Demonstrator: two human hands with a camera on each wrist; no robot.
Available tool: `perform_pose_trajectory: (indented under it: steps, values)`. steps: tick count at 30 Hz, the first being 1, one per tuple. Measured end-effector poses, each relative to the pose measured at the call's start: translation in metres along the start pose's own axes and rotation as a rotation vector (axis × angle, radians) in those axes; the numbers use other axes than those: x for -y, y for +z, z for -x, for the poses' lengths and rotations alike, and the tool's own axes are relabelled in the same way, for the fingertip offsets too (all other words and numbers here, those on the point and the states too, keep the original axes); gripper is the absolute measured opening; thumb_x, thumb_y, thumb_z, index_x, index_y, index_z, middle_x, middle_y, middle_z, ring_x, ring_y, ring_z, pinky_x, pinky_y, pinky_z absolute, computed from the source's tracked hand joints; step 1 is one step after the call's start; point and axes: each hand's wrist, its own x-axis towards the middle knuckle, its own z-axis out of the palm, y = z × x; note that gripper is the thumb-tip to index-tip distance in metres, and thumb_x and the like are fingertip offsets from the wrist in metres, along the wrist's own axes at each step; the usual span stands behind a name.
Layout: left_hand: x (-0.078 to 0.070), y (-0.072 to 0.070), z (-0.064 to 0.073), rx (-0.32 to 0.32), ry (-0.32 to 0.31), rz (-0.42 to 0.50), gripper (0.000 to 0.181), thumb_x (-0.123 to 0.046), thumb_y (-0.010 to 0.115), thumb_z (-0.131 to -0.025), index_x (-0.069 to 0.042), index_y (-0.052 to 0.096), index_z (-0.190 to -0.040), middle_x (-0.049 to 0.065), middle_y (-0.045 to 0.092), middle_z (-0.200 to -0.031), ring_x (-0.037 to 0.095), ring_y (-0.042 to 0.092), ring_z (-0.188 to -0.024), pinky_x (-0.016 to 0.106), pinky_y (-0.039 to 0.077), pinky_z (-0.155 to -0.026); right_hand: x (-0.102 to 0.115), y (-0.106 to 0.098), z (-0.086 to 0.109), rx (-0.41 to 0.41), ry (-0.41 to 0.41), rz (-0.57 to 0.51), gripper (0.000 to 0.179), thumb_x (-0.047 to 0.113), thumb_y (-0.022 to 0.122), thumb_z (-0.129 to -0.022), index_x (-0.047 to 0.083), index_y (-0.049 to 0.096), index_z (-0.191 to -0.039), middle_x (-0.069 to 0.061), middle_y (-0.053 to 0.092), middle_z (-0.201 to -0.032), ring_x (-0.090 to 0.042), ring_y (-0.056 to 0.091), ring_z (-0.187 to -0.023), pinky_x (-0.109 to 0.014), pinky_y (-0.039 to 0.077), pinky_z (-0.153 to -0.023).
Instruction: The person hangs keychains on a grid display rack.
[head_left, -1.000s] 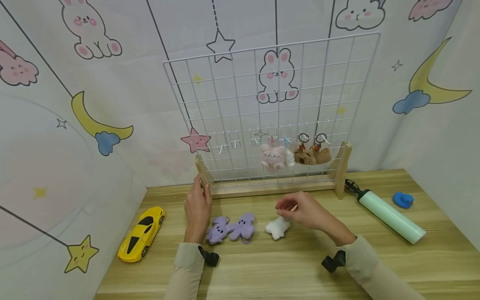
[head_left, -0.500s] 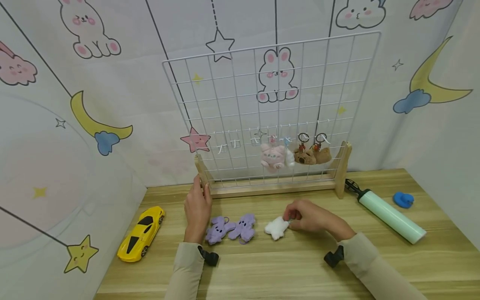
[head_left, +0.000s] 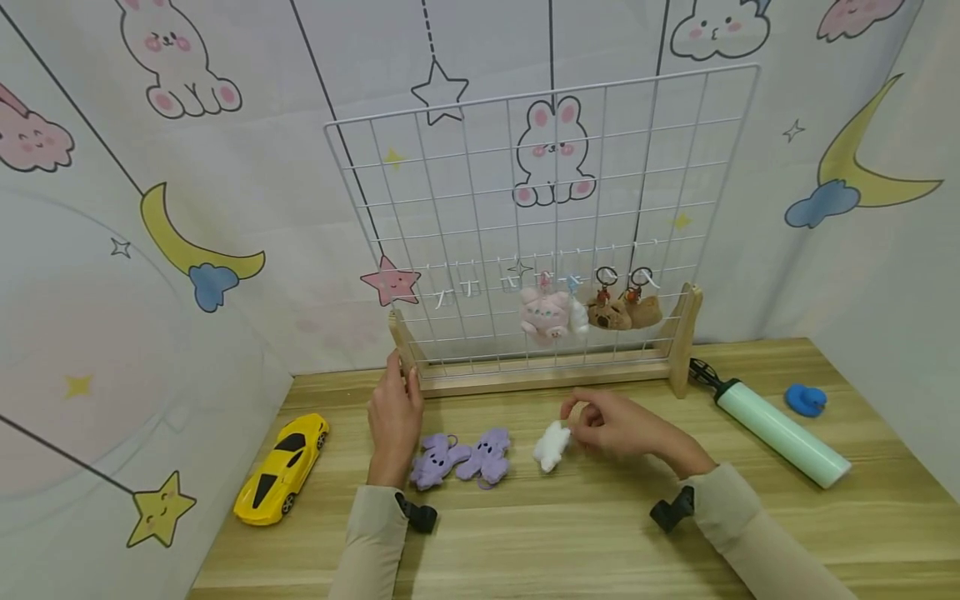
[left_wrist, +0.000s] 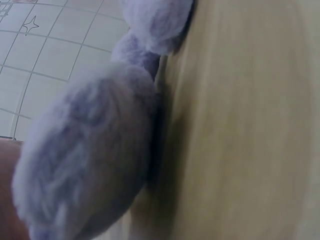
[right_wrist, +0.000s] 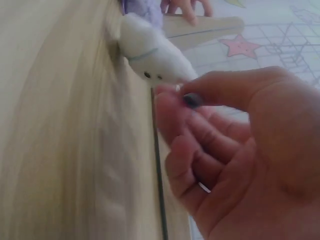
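My right hand [head_left: 618, 423] pinches the end of a small white plush keychain [head_left: 552, 447] between thumb and fingers. The plush tilts up at the table; whether it fully clears the surface I cannot tell. In the right wrist view, the white plush [right_wrist: 155, 55] shows two dark eyes, a thin bluish line and a dark bit at the pinch. My left hand [head_left: 395, 417] holds the left wooden foot [head_left: 405, 342] of the wire grid rack [head_left: 577, 175]. Two purple plush keychains [head_left: 486, 457] lie beside that hand; purple fur [left_wrist: 90, 150] fills much of the left wrist view.
On the rack's hooks hang a pink plush [head_left: 545, 314], a white one [head_left: 579, 317] and brown plush keychains [head_left: 609, 313]. Bare hooks [head_left: 470, 287] are at left. A yellow toy car [head_left: 283, 469] stands left; a mint hand pump [head_left: 783, 433] and blue rubber duck [head_left: 806, 400] lie right.
My right hand has come down to the white plush and taken hold of its end. The plush has turned and tilted up. My left hand has stayed at the rack's foot.
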Motion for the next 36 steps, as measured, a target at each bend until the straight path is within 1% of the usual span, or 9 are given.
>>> perform_pose_trajectory:
  steps: [3,6,11,16,20,23,28,31,36]
  values:
    - [0.000,0.001,-0.001,-0.003,0.004,0.003,0.038,-0.024,0.061,-0.112,-0.007,0.057,-0.146,0.026,0.077,-0.115,0.046,0.079,-0.097,0.064,0.059,-0.076,0.004,-0.002,-0.001,-0.032,-0.020,-0.069,0.018,0.012,0.062,-0.108,0.008,0.069,-0.124,-0.012,0.076,-0.079,-0.024,0.070,-0.067,-0.029,0.055,-0.065]
    - [0.000,0.002,-0.002,-0.008,0.009,0.005,0.038,-0.024,0.061,-0.112,-0.007,0.057,-0.146,0.027,0.077,-0.115,0.046,0.079,-0.097,0.064,0.059,-0.075,0.008,-0.005,-0.002,-0.075,-0.018,-0.128,0.017,0.019,0.063,-0.111,0.009,0.074,-0.118,-0.012,0.080,-0.090,-0.030,0.077,-0.078,-0.033,0.060,-0.072]
    - [0.000,0.003,-0.003,-0.015,0.011,0.008,0.038,-0.024,0.060,-0.112,-0.008,0.058,-0.146,0.026,0.077,-0.115,0.045,0.079,-0.096,0.064,0.060,-0.074,0.016,-0.010,0.000,-0.090,0.031,-0.209,0.033,0.034,0.055,-0.115,0.011,0.079,-0.121,-0.010,0.084,-0.111,-0.026,0.082,-0.095,-0.037,0.060,-0.075]
    - [0.000,0.004,-0.003,-0.023,0.014,0.008,0.038,-0.024,0.061,-0.112,-0.007,0.058,-0.146,0.027,0.077,-0.115,0.047,0.079,-0.096,0.064,0.059,-0.074,0.023,-0.012,0.002,-0.094,-0.006,-0.256,0.033,0.024,0.052,-0.116,0.007,0.071,-0.137,-0.017,0.081,-0.122,-0.027,0.081,-0.104,-0.035,0.057,-0.072]
    - [0.000,0.005,-0.001,-0.027,0.018,0.009,0.038,-0.023,0.061,-0.112,-0.007,0.057,-0.146,0.028,0.077,-0.115,0.047,0.079,-0.096,0.065,0.059,-0.075,0.023,-0.010,0.003,-0.135,-0.056,-0.299,0.033,0.019,0.061,-0.112,0.007,0.068,-0.141,-0.019,0.079,-0.127,-0.028,0.081,-0.106,-0.036,0.061,-0.084]
    - [0.000,0.005,0.001,-0.021,0.015,0.009,0.038,-0.023,0.061,-0.112,-0.007,0.057,-0.146,0.028,0.077,-0.115,0.046,0.079,-0.096,0.065,0.059,-0.075,0.024,-0.006,0.003,-0.204,-0.071,-0.323,0.031,0.022,0.067,-0.110,0.005,0.072,-0.136,-0.016,0.081,-0.123,-0.025,0.082,-0.099,-0.038,0.063,-0.092]
    - [-0.001,0.004,0.001,-0.015,0.013,0.005,0.038,-0.024,0.060,-0.112,-0.006,0.057,-0.146,0.027,0.077,-0.115,0.046,0.079,-0.096,0.064,0.059,-0.075,0.032,-0.003,0.001,-0.375,-0.055,-0.291,0.025,0.027,0.072,-0.106,0.009,0.080,-0.123,-0.004,0.080,-0.108,-0.017,0.076,-0.088,-0.037,0.063,-0.081]
    - [0.000,0.004,0.001,-0.020,0.015,0.002,0.038,-0.023,0.061,-0.112,-0.007,0.057,-0.146,0.027,0.077,-0.113,0.046,0.079,-0.095,0.065,0.059,-0.074,0.040,-0.002,0.000,-0.444,-0.091,-0.279,0.020,0.025,0.072,-0.106,0.012,0.080,-0.119,-0.005,0.077,-0.116,-0.014,0.073,-0.095,-0.031,0.060,-0.082]
    - [0.001,0.003,0.001,-0.035,0.012,-0.006,0.038,-0.022,0.062,-0.111,-0.007,0.057,-0.146,0.027,0.077,-0.110,0.049,0.078,-0.093,0.066,0.058,-0.073,0.060,-0.002,-0.008,-0.467,-0.175,-0.350,0.019,0.020,0.070,-0.108,0.008,0.078,-0.120,-0.016,0.078,-0.125,-0.012,0.075,-0.104,-0.026,0.060,-0.089]
